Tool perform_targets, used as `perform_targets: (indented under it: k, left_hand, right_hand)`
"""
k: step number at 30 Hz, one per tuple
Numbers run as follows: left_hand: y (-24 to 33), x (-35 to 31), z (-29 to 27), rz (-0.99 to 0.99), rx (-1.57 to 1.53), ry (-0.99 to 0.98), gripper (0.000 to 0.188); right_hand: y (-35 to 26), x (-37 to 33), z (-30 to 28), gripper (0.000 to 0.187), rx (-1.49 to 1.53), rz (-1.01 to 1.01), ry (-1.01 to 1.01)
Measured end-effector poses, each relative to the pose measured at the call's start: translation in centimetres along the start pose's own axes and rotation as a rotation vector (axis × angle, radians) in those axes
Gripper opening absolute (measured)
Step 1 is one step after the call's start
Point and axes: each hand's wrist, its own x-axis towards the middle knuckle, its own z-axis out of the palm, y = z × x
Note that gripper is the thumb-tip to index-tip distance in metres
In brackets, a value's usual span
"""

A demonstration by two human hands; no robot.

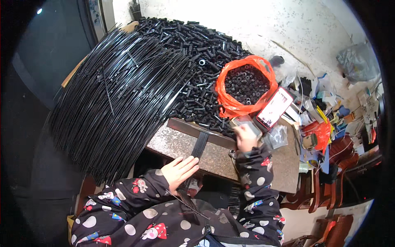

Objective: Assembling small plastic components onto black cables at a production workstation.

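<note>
Rods, tubes and a bag around a stone slab

The rods (pixel 119 94) lie left of the tube pile (pixel 193 61); the bag (pixel 246 84) sits right of it, the phone (pixel 275 108) beside, the slab (pixel 214 154) in front.

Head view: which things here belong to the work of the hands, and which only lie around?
In use: left hand on a flat row of black rods; right hand by the small clear box; rod heap; black tubes; orange bag.

Lying about: phone, grey bag.
</note>
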Motion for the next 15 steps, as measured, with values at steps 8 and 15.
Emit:
perform_targets:
  k: [8, 15]
  left_hand:
    - [-0.2, 0.2, -0.2, -0.025, -0.056, -0.027, 0.097]
    - [-0.3, 0.2, -0.2, -0.029, -0.057, -0.052, 0.101]
  right_hand:
    - [-3.6, 0.0, 1.6, 0.021, 0.102, 0.038, -0.158]
    - [-2.4, -0.9, 0.3, 0.020, 0.121, 0.072, -0.163]
